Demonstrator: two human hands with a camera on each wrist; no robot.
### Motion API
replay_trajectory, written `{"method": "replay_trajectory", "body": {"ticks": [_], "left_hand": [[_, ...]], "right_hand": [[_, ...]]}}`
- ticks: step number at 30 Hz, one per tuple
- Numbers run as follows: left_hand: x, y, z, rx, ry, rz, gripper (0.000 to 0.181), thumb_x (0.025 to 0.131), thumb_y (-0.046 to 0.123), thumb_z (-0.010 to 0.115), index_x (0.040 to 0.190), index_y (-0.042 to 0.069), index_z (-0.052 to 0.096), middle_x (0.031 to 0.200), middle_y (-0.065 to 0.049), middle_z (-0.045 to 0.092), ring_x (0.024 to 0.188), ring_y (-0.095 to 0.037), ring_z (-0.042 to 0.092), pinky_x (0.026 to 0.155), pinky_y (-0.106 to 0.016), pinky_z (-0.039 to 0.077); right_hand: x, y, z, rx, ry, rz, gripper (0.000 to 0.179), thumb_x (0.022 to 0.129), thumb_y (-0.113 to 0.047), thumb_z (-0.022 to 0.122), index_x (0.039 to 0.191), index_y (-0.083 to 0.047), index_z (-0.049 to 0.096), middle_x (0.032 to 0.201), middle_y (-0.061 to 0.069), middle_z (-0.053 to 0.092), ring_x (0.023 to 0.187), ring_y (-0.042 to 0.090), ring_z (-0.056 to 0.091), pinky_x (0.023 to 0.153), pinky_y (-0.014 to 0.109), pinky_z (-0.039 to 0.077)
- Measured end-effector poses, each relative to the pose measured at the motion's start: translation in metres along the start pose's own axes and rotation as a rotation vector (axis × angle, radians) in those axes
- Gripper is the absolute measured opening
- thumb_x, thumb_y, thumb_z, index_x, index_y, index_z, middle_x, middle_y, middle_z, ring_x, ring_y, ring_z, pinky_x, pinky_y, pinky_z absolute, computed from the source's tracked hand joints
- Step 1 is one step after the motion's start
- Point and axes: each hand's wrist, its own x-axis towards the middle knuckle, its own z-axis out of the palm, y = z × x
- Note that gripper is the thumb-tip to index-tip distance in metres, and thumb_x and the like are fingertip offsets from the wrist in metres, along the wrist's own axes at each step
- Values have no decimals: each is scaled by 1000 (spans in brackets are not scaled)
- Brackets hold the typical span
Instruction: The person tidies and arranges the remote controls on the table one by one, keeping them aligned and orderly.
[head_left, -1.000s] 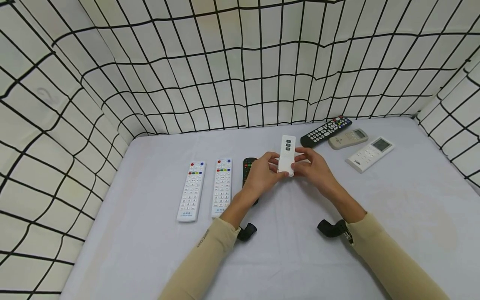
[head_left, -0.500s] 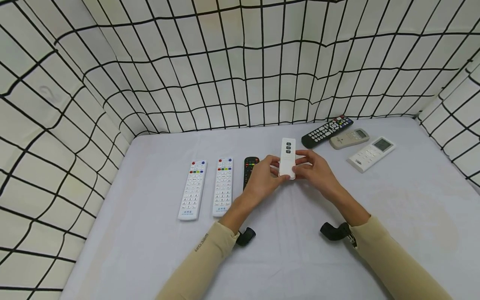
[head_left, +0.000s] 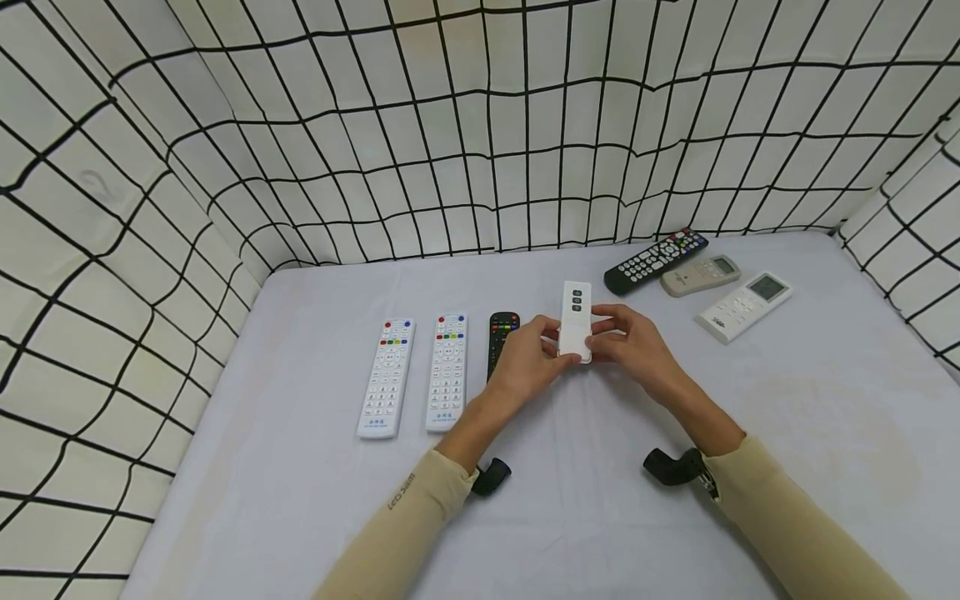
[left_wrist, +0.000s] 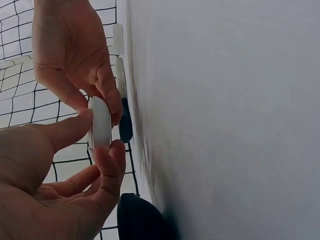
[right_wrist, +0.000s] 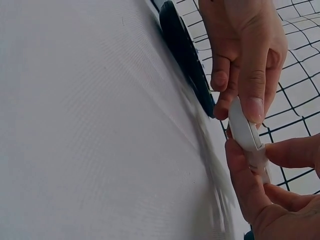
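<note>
Left fingers (left_wrist: 108, 177), right fingers (right_wrist: 244, 177) pinch white remote (head_left: 574, 331); head view shows buttons (head_left: 576, 301), wrist views edge (left_wrist: 102, 125)

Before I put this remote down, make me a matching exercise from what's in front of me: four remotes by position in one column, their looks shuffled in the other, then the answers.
Position
1. Leftmost remote
2. Partly covered remote, behind the left hand
3. Held remote, gripped by the left hand and right hand
4. Rightmost remote

Look
A. White, with a grey screen
B. White, with three dark buttons
C. White, with some coloured buttons
D. Black

Right pairs: 1-C, 2-D, 3-B, 4-A
</note>
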Motion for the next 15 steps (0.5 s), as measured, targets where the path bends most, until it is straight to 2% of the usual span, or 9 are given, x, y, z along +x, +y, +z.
{"method": "replay_trajectory", "body": {"ticks": [7, 15], "left_hand": [[-4, 0, 1, 39, 12, 21, 50, 89, 18, 84, 131, 3, 63, 121, -11, 70, 94, -17, 67, 75, -23, 53], [-8, 0, 5, 48, 10, -9, 53, 89, 20, 85, 132, 1, 62, 122, -12, 65, 96, -17, 66, 77, -23, 54]], "right_hand": [[-3, 0, 1, -4, 3, 7, 60, 97, -3, 64, 153, 2, 43, 134, 28, 59, 106, 23, 70, 85, 24, 62], [-7, 2, 1, -29, -7, 12, 60, 97, -4, 65, 153, 2, 43, 134, 29, 59, 107, 25, 70, 82, 20, 60]]}}
